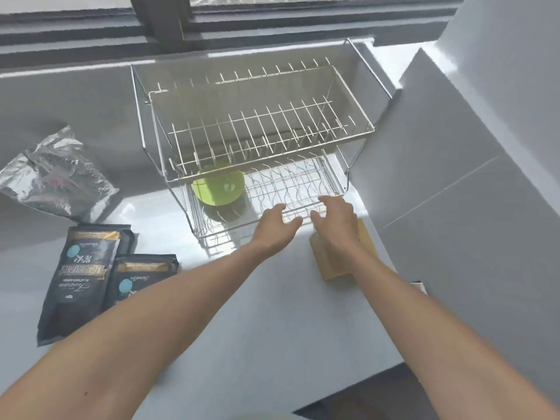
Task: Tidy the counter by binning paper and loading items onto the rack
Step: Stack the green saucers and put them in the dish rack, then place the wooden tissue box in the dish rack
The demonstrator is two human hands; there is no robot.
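Note:
A two-tier wire dish rack (260,137) stands at the back of the pale counter (242,313). A green bowl (218,186) sits on the left of its lower tier. My left hand (274,227) and my right hand (335,224) reach side by side to the front edge of the lower tier, fingers apart, holding nothing. A wooden block (330,265) lies on the counter under my right wrist. Two dark pouches (81,277) (136,280) and a crumpled silver foil bag (57,177) lie at the left.
A window frame (169,22) runs along the back. A grey tiled wall (485,177) closes in the right side, close to the rack. The counter's front edge drops to a dark floor (378,398) at the lower right.

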